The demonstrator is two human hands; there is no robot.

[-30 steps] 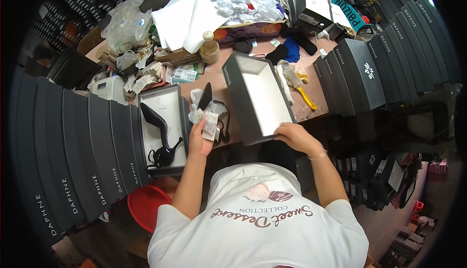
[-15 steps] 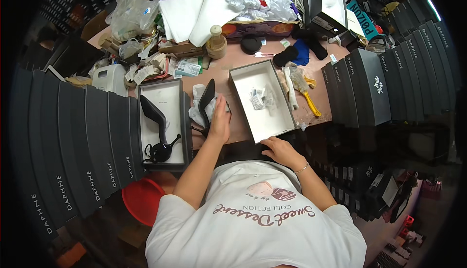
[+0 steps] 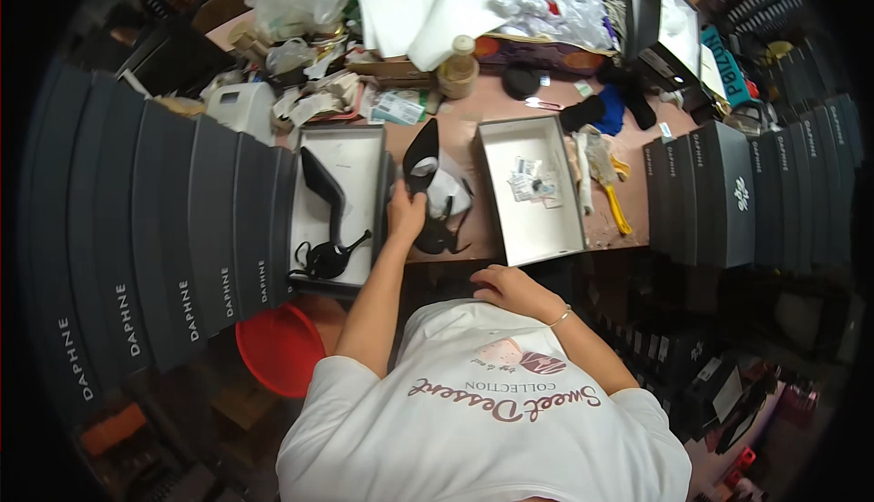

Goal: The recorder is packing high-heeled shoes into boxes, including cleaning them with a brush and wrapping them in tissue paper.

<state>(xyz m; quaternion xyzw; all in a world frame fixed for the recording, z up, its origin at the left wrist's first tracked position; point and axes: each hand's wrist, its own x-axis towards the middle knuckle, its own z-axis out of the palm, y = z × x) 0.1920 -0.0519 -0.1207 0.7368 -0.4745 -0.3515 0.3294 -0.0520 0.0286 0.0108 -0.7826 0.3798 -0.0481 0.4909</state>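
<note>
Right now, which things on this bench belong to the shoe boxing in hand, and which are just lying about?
In hand:
left hand on black high-heeled shoe with white tissue paper
second black heeled shoe in left open box
right open box with small packets
right hand, off the bench

Lying about:
yellow-handled tool
tan bottle
red bucket

A red bucket (image 3: pixel 278 347) sits below stacked dark boxes (image 3: pixel 146 229).

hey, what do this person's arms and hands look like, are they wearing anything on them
Both forearms are bare, with no gloves on the left hand or the right hand. Short white T-shirt sleeves cover only the upper arms. A thin bracelet circles the right wrist. No rings or watch are visible.
</note>
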